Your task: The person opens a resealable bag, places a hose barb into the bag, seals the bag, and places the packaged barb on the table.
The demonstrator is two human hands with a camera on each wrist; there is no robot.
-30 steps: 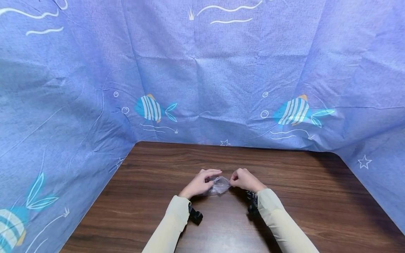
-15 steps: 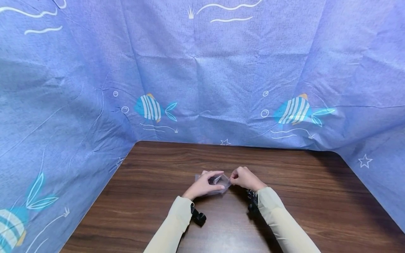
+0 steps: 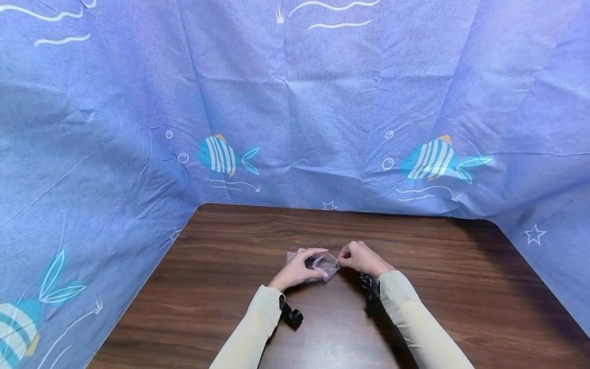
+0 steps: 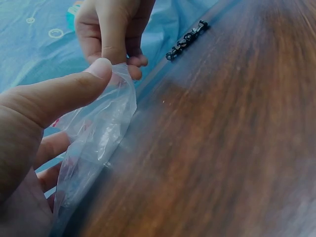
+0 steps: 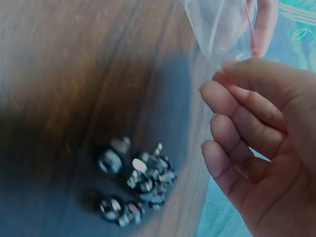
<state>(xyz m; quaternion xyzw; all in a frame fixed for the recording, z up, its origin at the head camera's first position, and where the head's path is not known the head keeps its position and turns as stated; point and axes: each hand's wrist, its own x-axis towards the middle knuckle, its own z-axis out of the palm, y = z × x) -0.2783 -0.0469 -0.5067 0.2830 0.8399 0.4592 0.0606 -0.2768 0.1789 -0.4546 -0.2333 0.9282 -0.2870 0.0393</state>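
A clear plastic zip bag (image 3: 325, 263) with a red line along its mouth is held between both hands just above the table, its mouth gaping. My left hand (image 3: 299, 269) curves round the bag, thumb on one side and fingers on the other; in the left wrist view the bag (image 4: 101, 133) lies between them. My right hand (image 3: 361, 258) pinches the bag's edge between thumb and index finger, the other fingers loosely curled, as the right wrist view shows. Several small shiny dark metal pieces (image 5: 153, 177), blurred, lie on the table below the right hand.
The dark wood-grain table (image 3: 230, 241) extends around both hands. A blue cloth (image 3: 295, 102) printed with fish hangs behind and beside it. Black wrist cameras (image 3: 292, 316) hang under the sleeves.
My left hand has moved slightly right, and its thumb has shifted toward the bag's near edge, spreading from the fingers. The right hand keeps its pinch and barely moves.
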